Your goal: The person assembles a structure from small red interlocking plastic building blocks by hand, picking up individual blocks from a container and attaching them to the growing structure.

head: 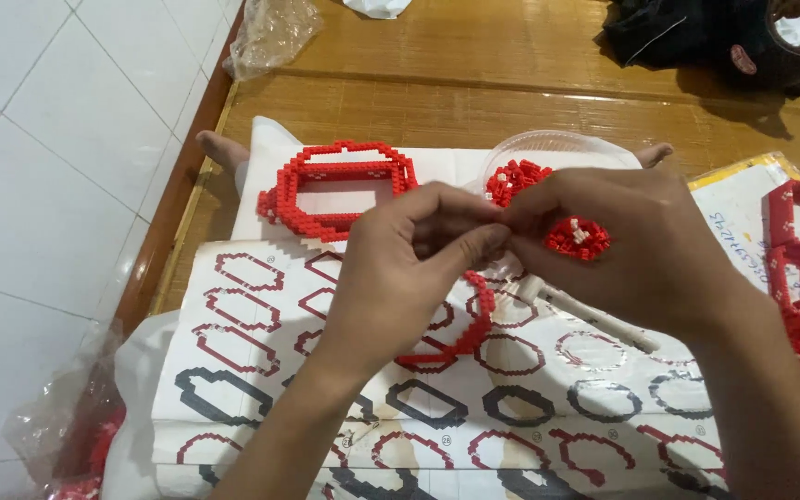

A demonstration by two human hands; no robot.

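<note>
Printed instruction sheets (511,407) lie nearest. Above them, at 12 o'clock, both hands meet. Left hand (409,268) pinches a tiny red brick, fingers closed. Right hand (622,245) curls around a small red brick disc (578,237), with a curved brick arc (460,338) hanging at 6 o'clock. Press straight, firmly, supporting the disc underneath.

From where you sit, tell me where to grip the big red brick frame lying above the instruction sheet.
Grip the red brick frame by its two long side walls, coming from above: it lies flat, its middle is open, and those walls look thickest.
</note>
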